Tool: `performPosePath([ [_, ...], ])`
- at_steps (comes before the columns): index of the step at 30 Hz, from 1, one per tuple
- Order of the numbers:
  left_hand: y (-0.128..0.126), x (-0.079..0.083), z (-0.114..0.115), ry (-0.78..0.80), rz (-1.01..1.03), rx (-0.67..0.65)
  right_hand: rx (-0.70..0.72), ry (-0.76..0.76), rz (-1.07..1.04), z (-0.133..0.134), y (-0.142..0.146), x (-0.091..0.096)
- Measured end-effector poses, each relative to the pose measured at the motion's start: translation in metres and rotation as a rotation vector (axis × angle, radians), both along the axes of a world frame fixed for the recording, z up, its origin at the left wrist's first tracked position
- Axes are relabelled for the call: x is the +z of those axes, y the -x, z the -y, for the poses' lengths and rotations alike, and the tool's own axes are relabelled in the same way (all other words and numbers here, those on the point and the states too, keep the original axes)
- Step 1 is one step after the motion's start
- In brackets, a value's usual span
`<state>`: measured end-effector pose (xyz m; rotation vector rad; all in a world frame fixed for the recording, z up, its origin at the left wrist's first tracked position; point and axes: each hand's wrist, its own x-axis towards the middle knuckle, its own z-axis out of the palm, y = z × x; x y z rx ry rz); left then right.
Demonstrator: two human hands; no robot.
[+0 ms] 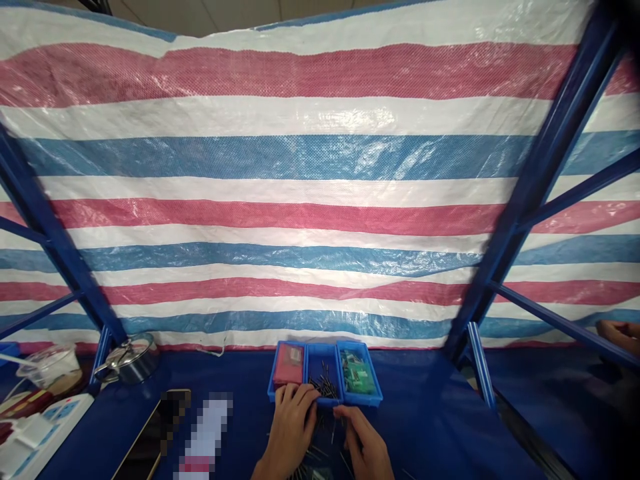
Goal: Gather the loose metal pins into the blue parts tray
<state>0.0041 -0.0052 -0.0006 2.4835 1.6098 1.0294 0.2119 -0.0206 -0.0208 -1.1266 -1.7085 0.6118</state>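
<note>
My left hand (291,427) is at the front edge of the blue bins, its fingers bent and thumb close to the index finger; what they hold, if anything, is too small to make out. Just right of it, my right hand (366,441) has curled fingers, with the index and thumb drawn together below the middle bin; anything in them is hidden. Slim dark metal pieces (326,383) lie in the middle bin (315,360). More loose thin pieces (316,452) are scattered on the table between and under my hands.
The left bin holds a red packet (290,363), the right one green packets (357,373). Leftward on the blue table (420,413) are a phone (153,433), a blurred pale strip (207,430), a lidded metal pot (131,360) and a power strip (47,433). Another person's hand (620,333) shows far right.
</note>
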Motion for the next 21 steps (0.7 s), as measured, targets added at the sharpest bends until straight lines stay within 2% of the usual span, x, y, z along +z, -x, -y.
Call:
performPosePath([
  [7,-0.0004,-0.0006,-0.0002,0.001,-0.004,0.006,0.021,-0.061,0.016,-0.0039,-0.0008,-0.0030],
  [11,-0.0007,-0.0004,-0.0003,-0.034,-0.005,0.005,0.003,-0.008,0.006,-0.0035,-0.0002,-0.0018],
  [21,-0.0003,0.0000,0.0004,0.009,0.005,-0.006,-0.071,0.074,-0.013,-0.0022,0.0020,-0.0023],
])
